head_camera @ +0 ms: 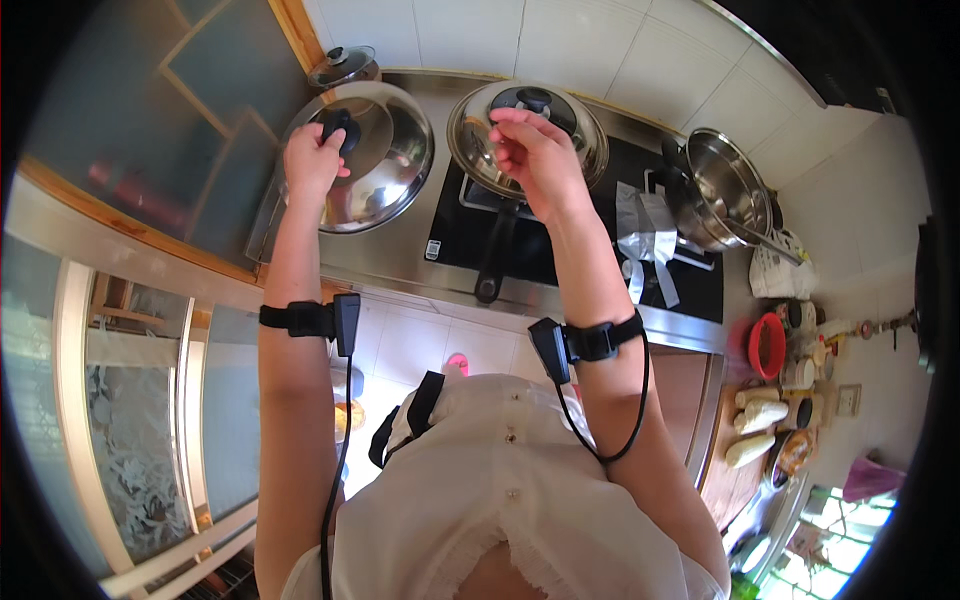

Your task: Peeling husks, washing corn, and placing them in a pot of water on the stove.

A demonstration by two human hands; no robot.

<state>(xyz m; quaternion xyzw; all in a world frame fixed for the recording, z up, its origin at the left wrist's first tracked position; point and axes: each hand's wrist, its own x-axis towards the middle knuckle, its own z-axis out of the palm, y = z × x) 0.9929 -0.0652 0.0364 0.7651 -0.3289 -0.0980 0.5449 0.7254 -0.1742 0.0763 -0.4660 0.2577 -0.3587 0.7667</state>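
Note:
My left hand (309,163) grips the black knob (341,129) of a large domed steel lid (386,176) with a glass centre. That lid is tilted on the steel counter at the left; what lies beneath it is hidden. In front of a second steel-and-glass lid (469,142) is my right hand (536,154), fingers loosely curled with nothing seen in them. The black knob (534,97) of this second lid shows just beyond my fingertips. It covers a pan whose long black handle (495,259) points towards me over the black gas hob (457,225).
A small lidded glass pot (345,66) stands in the back left corner. Steel pots (727,187) with a ladle sit on the right burner, beside crumpled silver foil (646,225). Further right are a red bowl (766,345) and pale long vegetables (759,416). Sliding glass panels (225,82) border the left.

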